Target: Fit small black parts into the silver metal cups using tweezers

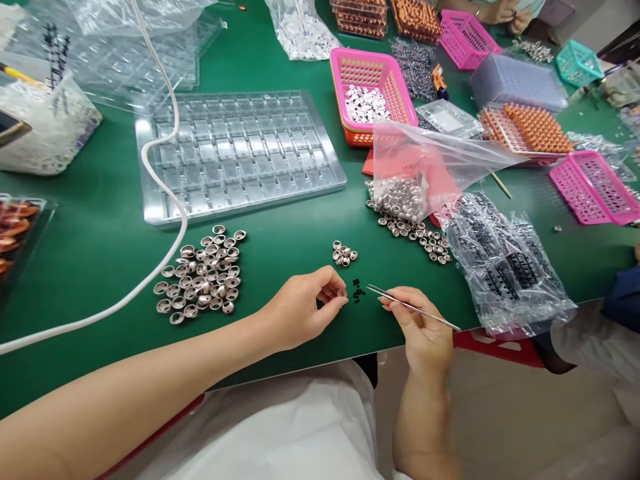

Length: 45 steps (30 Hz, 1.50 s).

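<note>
Left hand (pixel 300 308) pinched shut on one small metal cap (pixel 342 292), thumb and forefinger, low centre of the green worktop (pixel 100 227); right hand (pixel 424 330) just at its 3 o'clock, fingers clamped on tweezers (pixel 413 307); tweezer tips point to 9 o'clock, near the cap, not touching it; hands close together but apart; black bits (pixel 356 291) lie on the worktop between the two hands; small cluster of caps (pixel 345 254) near, at 12 o'clock of the held cap; big pile of caps (pixel 203 273) at 9 o'clock of the left hand, well apart; white cable (pixel 167 193) curves past that pile's 10 o'clock; clear compartment tray (pixel 235 150) at 12 o'clock of the pile; clear bag (pixel 425 167) at 12 o'clock of the right hand, caps spilling from its mouth; crumpled bag of black parts (pixel 505 267) at 2 o'clock of the right hand; pink basket (pixel 400 93) holding white pieces beyond the clear bag, 12 o'clock; second pink basket (pixel 595 187) far at 2 o'clock; another person's hands (pixel 507 13) at the far edge, 1 o'clock.
</note>
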{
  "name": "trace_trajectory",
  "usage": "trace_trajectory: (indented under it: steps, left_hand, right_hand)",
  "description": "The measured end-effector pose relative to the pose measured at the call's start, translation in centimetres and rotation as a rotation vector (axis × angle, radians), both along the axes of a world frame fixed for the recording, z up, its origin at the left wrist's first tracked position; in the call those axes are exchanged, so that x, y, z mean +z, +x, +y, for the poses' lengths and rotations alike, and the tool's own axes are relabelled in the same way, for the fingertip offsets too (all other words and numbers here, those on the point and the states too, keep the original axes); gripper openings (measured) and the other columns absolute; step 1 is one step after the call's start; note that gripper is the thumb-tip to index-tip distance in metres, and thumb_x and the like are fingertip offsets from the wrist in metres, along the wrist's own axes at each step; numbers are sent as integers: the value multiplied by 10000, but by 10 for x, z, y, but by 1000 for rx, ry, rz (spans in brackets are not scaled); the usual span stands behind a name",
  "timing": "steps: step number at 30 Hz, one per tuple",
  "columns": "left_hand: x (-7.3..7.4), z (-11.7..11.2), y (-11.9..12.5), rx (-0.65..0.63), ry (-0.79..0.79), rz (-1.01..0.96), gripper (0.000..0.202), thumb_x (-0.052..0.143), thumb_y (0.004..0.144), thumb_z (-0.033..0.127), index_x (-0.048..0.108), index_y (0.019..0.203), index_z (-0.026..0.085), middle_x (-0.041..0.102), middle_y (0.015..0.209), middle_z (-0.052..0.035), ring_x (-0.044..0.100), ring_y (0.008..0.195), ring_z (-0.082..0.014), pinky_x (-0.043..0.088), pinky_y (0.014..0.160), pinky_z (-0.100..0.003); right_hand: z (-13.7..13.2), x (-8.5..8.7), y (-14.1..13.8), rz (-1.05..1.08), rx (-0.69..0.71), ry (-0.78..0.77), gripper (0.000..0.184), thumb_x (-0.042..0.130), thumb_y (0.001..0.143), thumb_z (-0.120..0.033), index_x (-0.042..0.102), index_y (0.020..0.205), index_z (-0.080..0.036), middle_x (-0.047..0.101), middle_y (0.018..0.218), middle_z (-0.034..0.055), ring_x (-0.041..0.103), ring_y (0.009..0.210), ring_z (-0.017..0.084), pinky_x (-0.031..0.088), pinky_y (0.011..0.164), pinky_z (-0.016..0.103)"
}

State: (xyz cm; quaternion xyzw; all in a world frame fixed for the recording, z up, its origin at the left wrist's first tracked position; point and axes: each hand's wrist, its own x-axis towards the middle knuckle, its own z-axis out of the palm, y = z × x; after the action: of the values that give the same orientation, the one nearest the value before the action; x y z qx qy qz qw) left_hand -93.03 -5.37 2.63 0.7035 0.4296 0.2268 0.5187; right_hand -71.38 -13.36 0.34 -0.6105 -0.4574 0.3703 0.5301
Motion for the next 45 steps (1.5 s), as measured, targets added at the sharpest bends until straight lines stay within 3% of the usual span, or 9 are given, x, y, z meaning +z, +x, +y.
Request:
trace_trajectory:
  steps: [8,17,24,33,45]
  left_hand:
    - [-9,8,-7,17,32,2,37,596,897,223,609,903,189,730,824,-5,701,702,-136,553,643,-235]
    - [-8,9,-7,24,17,-22,37,591,893,229,601,908,197,729,834,4,707,712,-130,556,640,-219]
    - [-9,10,-7,24,-13,-16,49,597,892,239,609,892,191,736,824,-6,704,709,-140,544,625,-228]
    - [-6,10,-8,19,-36,-13,37,569,897,215,599,909,198,729,835,-5,692,714,-143,521,583,-217]
    - [-9,9,-7,14,28,-54,91,554,899,166,627,950,184,713,848,2,673,712,-122,539,656,-220]
  right_hand:
    - [-5,-10,-5,-236,-65,68,112,684,903,-231,705,1012,-243,722,968,55,707,882,202,631,752,363]
    - [0,3,9,-460,205,203,263,641,897,-113,670,1102,-275,736,1007,60,699,959,231,605,794,428]
    - [10,12,15,-515,357,240,381,638,871,-46,641,1167,-287,726,1044,47,707,972,218,606,809,408]
    - [13,14,15,-546,394,260,390,631,877,-52,624,1180,-297,728,1030,46,716,951,219,615,792,416]
    - [20,22,14,-614,462,262,410,619,887,-34,598,1198,-299,712,1028,37,704,943,202,602,789,396]
